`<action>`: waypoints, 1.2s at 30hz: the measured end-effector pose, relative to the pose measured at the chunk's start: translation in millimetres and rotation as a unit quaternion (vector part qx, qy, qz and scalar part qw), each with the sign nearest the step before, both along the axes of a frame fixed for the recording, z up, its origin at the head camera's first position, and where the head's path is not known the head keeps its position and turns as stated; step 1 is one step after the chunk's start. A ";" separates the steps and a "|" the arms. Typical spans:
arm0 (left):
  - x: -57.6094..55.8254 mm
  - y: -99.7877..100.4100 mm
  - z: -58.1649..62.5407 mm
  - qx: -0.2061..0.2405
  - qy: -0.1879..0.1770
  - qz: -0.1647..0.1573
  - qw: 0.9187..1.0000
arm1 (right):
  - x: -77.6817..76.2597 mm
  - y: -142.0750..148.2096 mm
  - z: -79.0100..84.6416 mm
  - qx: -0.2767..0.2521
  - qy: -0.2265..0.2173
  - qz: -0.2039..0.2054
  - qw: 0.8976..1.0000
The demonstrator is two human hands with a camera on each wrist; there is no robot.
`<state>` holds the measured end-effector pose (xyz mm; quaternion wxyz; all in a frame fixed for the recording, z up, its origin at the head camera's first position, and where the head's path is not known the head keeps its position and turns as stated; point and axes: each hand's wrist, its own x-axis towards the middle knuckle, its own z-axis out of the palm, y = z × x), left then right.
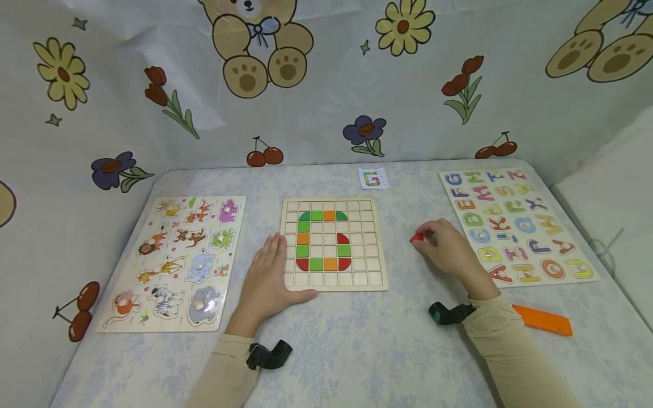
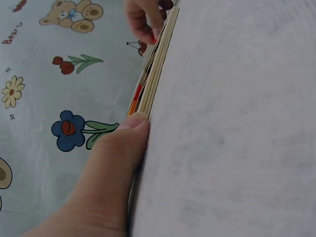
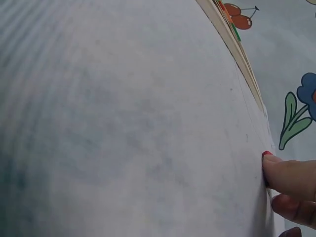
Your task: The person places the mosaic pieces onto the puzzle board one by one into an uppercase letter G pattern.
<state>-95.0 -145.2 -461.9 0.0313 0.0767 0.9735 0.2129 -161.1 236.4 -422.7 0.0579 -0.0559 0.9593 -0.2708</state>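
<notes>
A wooden grid board [image 1: 364, 264] lies mid-table with green, orange and red pieces [image 1: 316, 264] set in a G-like outline. My left hand [image 1: 265, 280] rests along its left side, fingers straight over the edge. In the left wrist view the thumb [image 2: 116, 153] presses against the board's front edge [image 2: 157, 71]. To the right of the board, my right hand [image 1: 449, 249] pinches a small red piece [image 1: 416, 237] between thumb and fingertips, low over the table. The right wrist view shows just a sliver of this red piece [image 3: 267, 153] past the thumb.
Behind the board lies a small card [image 1: 373, 179] with a coloured G pattern. An animal puzzle board [image 1: 153, 246] is on the left, a letter puzzle board [image 1: 515, 238] on the right. Beside the right forearm lies an orange flat object [image 1: 546, 321]. A patterned cloth [image 1: 316, 124] hangs behind.
</notes>
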 end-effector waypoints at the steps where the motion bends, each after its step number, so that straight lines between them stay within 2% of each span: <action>1: 0.0 -0.2 -0.4 -0.001 -0.001 0.000 1.000 | -0.3 -0.9 -0.7 -0.007 -0.001 -0.001 1.000; 9: 0.8 -0.5 1.3 -0.003 -0.005 -0.002 1.000 | -5.2 -23.2 -2.8 -0.041 0.002 0.014 0.999; 13: 1.0 -0.9 0.6 -0.006 -0.002 -0.004 1.000 | -6.5 -50.7 -0.5 -0.071 0.007 0.037 0.997; 20: -0.1 -0.2 -1.1 -0.010 -0.002 -0.004 1.000 | -4.9 -105.5 7.7 -0.105 -0.016 0.084 0.991; 24: -0.3 -0.5 -0.7 -0.012 -0.004 -0.003 1.000 | -5.5 -131.5 10.0 -0.091 -0.006 0.108 0.990; 28: -0.3 -0.8 0.2 -0.015 -0.002 -0.004 1.000 | -7.4 -149.5 10.6 -0.060 0.022 0.130 0.990; 36: -1.0 -0.8 0.2 -0.008 -0.001 -0.003 1.000 | -10.7 -161.1 6.7 0.007 0.074 0.132 0.988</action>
